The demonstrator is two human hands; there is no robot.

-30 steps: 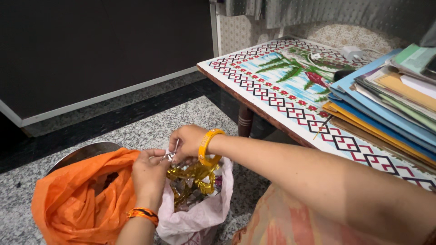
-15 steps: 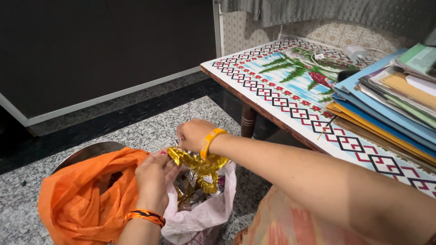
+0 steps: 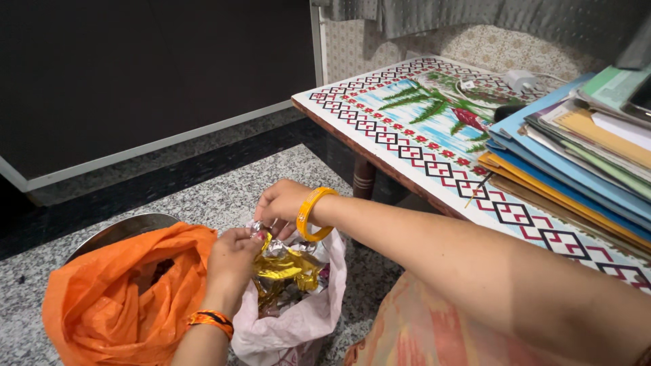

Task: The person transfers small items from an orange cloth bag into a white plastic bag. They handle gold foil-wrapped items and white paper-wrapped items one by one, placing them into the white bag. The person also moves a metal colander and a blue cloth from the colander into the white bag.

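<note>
Speckled stone floor lies under a pale bag; crinkled gold foil is pinched by the left hand and right hand, and could be torn if pulled apart hard.

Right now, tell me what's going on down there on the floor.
A person is working with both hands over a pale pink plastic bag on the speckled stone floor. The left hand and right hand pinch a crinkled gold and silver foil wrapper at the bag's mouth. An orange plastic bag sits just beside it, over a steel bowl. A patterned table with stacked folders stands to the right.
</note>
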